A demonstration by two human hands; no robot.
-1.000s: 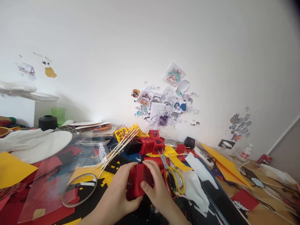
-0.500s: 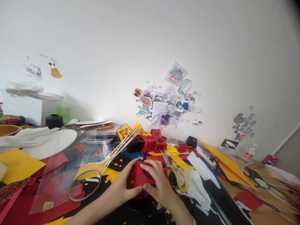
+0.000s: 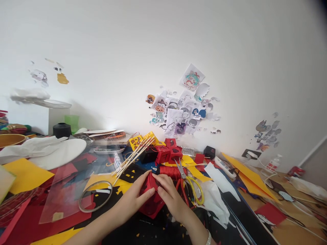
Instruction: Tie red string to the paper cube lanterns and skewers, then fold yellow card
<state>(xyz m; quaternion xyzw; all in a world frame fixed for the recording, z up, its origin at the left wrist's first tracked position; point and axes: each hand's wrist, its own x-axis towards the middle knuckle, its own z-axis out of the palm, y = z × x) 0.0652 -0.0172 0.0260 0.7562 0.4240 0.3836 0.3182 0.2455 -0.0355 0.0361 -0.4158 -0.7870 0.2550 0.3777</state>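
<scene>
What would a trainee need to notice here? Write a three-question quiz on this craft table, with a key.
1. True or false: both hands grip the red paper box.
2. Which lies just right of the right hand? A) the scissors B) a hammer C) a mug
3. What colour is the thread spool behind the box?

Key: 1 true; 2 A; 3 red. The left hand holds the box's left side.
</scene>
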